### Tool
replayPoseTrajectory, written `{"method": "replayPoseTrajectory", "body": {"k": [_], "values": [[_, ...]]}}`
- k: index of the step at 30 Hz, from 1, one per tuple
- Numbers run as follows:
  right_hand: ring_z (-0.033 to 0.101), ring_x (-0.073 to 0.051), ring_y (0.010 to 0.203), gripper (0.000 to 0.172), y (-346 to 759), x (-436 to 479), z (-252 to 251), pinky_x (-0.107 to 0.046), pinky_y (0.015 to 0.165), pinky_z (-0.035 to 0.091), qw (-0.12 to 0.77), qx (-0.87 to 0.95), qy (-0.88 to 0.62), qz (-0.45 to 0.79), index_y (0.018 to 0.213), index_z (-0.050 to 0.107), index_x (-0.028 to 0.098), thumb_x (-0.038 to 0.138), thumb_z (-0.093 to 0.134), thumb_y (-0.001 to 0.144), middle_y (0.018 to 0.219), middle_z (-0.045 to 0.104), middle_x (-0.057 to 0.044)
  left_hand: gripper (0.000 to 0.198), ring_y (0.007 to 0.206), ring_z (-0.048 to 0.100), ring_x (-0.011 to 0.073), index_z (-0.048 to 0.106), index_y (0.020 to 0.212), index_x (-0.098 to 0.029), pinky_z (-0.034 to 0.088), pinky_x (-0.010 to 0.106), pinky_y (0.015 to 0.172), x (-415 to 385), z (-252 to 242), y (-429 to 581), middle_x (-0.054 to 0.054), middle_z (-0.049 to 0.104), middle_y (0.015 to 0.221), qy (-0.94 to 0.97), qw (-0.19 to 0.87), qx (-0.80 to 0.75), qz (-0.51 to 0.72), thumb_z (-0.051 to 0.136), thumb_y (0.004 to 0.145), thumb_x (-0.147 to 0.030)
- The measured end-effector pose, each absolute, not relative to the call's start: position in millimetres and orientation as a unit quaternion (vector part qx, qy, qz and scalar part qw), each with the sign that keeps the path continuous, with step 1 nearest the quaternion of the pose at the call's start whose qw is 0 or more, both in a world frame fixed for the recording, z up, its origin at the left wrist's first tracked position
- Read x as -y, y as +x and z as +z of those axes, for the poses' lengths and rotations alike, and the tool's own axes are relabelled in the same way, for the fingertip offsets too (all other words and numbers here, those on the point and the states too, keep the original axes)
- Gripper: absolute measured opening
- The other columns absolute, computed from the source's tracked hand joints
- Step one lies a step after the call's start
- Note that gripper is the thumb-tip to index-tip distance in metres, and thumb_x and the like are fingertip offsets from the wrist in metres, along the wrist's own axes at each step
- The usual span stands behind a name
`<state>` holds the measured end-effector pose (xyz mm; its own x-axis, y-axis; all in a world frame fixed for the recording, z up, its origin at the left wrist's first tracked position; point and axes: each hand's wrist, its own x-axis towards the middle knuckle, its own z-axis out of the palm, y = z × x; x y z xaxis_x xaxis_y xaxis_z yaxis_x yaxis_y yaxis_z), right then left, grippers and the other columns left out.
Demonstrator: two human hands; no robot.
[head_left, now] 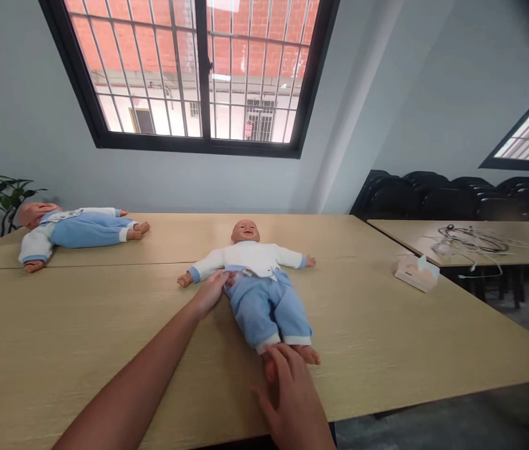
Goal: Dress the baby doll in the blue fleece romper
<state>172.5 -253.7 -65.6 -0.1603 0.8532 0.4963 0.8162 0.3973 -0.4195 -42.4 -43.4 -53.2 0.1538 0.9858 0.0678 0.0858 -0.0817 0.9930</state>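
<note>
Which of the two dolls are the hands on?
The near doll at table centre, lying feet toward the camera; the far doll lies untouched at the left.

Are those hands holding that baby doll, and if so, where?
Yes. The left hand grips the doll at the waistband of its blue trousers; the right hand holds one foot.

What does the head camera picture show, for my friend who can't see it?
A doll lies on its back on a table. The left hand touches its waist and the right hand its foot. Another doll lies farther left.
</note>
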Motion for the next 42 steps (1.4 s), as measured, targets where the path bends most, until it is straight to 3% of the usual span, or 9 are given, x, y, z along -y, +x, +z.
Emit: {"method": "replayPoseTrajectory", "body": {"k": [5,8,11,15,21,29,34,38,42], "values": [[0.065,-0.035,0.119,0.052,179,231,-72,-0.053,0.100,0.056,0.358,0.732,-0.579,0.031,0.137,0.055,0.023,0.019,0.060,0.085,0.127,0.067,-0.014,0.045,0.119,0.068,0.0286,0.074,0.119,-0.023,0.055,0.039,0.102,60,-28,-77,0.008,0.076,0.121,0.684,0.599,-0.320,0.267,0.078,0.081,-0.044],[0.070,-0.033,0.109,0.042,197,214,-46,-0.051,0.098,0.057,0.388,0.701,-0.588,0.112,0.123,0.064,0.021,0.023,0.058,0.082,0.116,0.073,-0.011,0.046,0.112,0.072,0.0284,0.074,0.120,-0.023,0.059,0.038,0.096,68,-20,-77,0.007,0.077,0.120,0.746,0.536,-0.296,0.261,0.082,0.075,-0.034],[0.073,-0.029,0.085,0.032,215,203,-10,-0.043,0.076,0.062,0.470,0.595,-0.607,0.238,0.108,0.067,0.020,0.038,0.057,0.084,0.098,0.075,-0.010,0.038,0.101,0.074,0.0263,0.076,0.112,-0.020,0.061,0.034,0.087,74,-21,-61,0.007,0.079,0.112,0.761,0.489,-0.302,0.302,0.079,0.076,-0.030],[0.067,-0.023,0.059,0.042,233,194,30,-0.035,0.056,0.058,0.543,0.489,-0.601,0.324,0.101,0.064,0.021,0.058,0.065,0.082,0.075,0.071,-0.004,0.018,0.089,0.074,0.0227,0.076,0.095,-0.018,0.060,0.028,0.080,76,-32,-34,0.004,0.079,0.090,0.767,0.433,-0.328,0.341,0.072,0.082,-0.030],[0.071,-0.025,0.065,0.045,246,209,58,-0.036,0.060,0.060,0.522,0.498,-0.612,0.323,0.096,0.068,0.021,0.061,0.072,0.076,0.076,0.075,-0.005,0.010,0.065,0.064,0.0185,0.071,0.078,-0.017,0.049,0.026,0.061,65,-50,-19,0.002,0.074,0.073,0.746,0.253,-0.480,0.387,0.063,0.081,-0.022],[0.072,-0.027,0.066,0.041,270,258,46,-0.036,0.060,0.059,0.477,0.541,-0.638,0.269,0.098,0.070,0.023,0.060,0.071,0.080,0.073,0.074,-0.006,0.008,0.079,0.064,0.0236,0.066,0.078,-0.020,0.040,0.029,0.069,43,-54,-8,0.006,0.073,0.081,0.635,0.216,-0.644,0.368,0.069,0.078,-0.027],[0.070,-0.027,0.079,0.022,245,275,27,-0.037,0.065,0.059,0.451,0.635,-0.610,0.146,0.093,0.069,0.026,0.046,0.066,0.086,0.091,0.072,-0.008,0.009,0.097,0.066,0.0269,0.066,0.084,-0.020,0.045,0.032,0.084,47,-52,-7,0.008,0.074,0.092,0.620,0.253,-0.633,0.387,0.071,0.078,-0.024],[0.069,-0.027,0.088,0.015,205,282,5,-0.038,0.071,0.059,0.396,0.710,-0.577,0.078,0.097,0.062,0.028,0.030,0.069,0.085,0.102,0.068,-0.007,0.037,0.122,0.060,0.0267,0.060,0.116,-0.015,0.045,0.036,0.102,63,-50,-9,0.014,0.065,0.128,0.582,0.294,-0.622,0.433,0.067,0.080,-0.018],[0.067,-0.026,0.079,0.026,162,279,-19,-0.038,0.065,0.057,0.293,0.755,-0.586,0.024,0.096,0.058,0.027,0.021,0.075,0.078,0.102,0.066,-0.005,0.045,0.121,0.065,0.0269,0.046,0.133,-0.013,0.055,0.039,0.093,110,-50,-4,0.022,0.058,0.139,0.520,0.373,-0.626,0.445,0.058,0.095,-0.033]]}}
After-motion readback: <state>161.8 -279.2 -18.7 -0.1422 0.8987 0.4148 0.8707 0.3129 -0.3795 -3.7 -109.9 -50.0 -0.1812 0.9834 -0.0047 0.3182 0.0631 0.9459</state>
